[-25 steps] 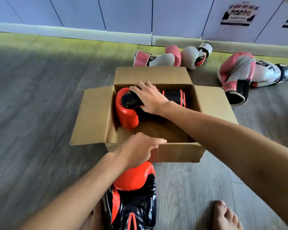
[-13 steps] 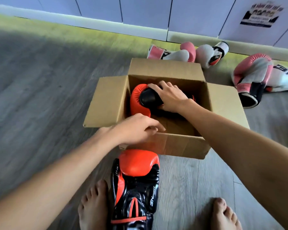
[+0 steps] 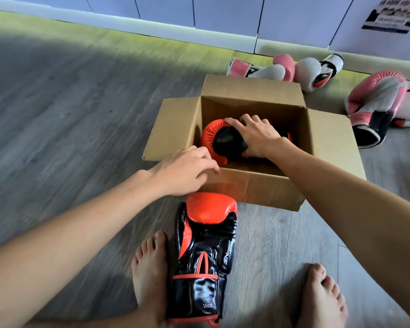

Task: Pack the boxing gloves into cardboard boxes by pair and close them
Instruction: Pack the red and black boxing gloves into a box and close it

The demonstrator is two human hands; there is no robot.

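Note:
An open cardboard box (image 3: 253, 91) stands on the floor with all its flaps spread out. A red-and-black boxing glove (image 3: 211, 136) lies inside it at the left. My right hand (image 3: 256, 136) grips this glove from above, fingers over its top and thumb round its black side. My left hand (image 3: 182, 171) hovers at the box's near-left corner with loosely bent fingers, holding nothing. The matching red-and-black glove (image 3: 206, 247) lies on the floor just in front of the box, cuff towards me.
Behind the box lie a pink-and-white glove (image 3: 265, 71) and a white glove (image 3: 317, 72). To the right lies another pink-and-white pair (image 3: 374, 100). My bare feet (image 3: 149, 268) (image 3: 322, 297) flank the floor glove. A wall of cabinets runs along the back.
My left hand has drifted left along the box's front edge. My right hand stays on the glove in the box. The view has tilted down, showing more of the floor glove and my feet.

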